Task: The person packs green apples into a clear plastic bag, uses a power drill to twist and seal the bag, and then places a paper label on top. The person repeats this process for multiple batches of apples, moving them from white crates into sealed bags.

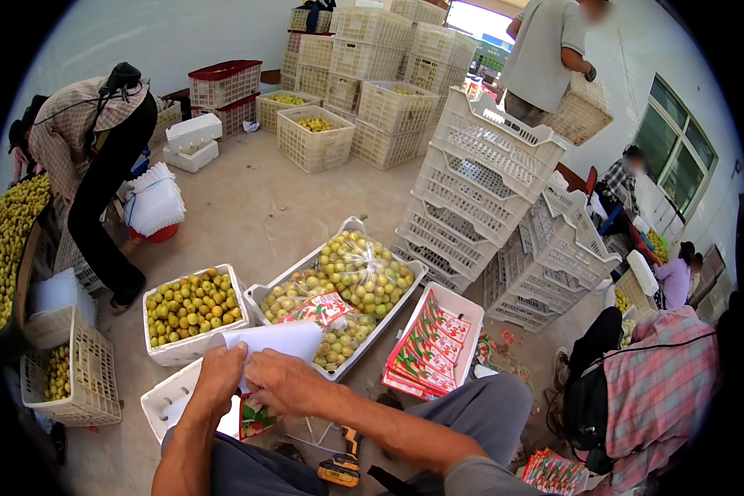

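Note:
Above my lap, my left hand [220, 372] and my right hand [285, 381] grip a printed sheet [288, 342] close together. Its white back faces up; a red and green printed part [257, 418] hangs below my fingers. Under my forearms stands an open white foam box [168, 397], partly hidden. Just beyond it, a second foam box [192, 307] is filled with round yellow-green fruit. A white plastic crate [333, 257] beside it holds clear bags of fruit [366, 266], with a printed sheet [322, 309] on top. Right of that, a foam tray [465, 304] carries stacked printed sheets [431, 344].
A yellow-black cordless drill [344, 462] stands between my legs. Tall stacks of white crates [471, 192] rise ahead right. One person [99, 136] bends at left, another [657, 384] sits at right, and a third [542, 56] carries a crate [580, 111].

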A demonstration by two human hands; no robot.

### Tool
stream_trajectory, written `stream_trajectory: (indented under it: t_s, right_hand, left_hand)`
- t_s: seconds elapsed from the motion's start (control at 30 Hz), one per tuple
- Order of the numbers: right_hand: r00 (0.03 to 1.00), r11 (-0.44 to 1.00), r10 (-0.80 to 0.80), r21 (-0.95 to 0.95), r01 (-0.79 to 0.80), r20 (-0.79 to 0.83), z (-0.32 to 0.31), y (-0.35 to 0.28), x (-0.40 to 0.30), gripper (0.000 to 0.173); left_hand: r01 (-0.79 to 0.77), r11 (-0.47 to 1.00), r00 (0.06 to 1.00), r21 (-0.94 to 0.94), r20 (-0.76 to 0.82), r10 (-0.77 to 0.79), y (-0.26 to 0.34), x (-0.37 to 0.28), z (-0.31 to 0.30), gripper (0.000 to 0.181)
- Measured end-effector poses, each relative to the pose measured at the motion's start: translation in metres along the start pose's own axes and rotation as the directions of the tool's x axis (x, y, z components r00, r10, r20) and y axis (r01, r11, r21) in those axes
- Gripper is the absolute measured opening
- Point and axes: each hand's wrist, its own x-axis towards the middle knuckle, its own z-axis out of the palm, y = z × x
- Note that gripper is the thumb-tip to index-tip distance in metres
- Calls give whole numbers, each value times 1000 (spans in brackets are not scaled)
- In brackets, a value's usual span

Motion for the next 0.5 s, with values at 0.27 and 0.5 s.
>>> stream_trajectory:
  t_s: [0.27,0.5]
  right_hand:
    - [969,988,-147,-71,136,-197,6,-4,0,34]
    - [944,978,-200,-118,174,-261,10,2,-4,30]
  left_hand:
    - [80,931,997,-357,14,-80,-6,14,-2,26]
    - [167,887,985,-430,114,-130,-2,17,1,33]
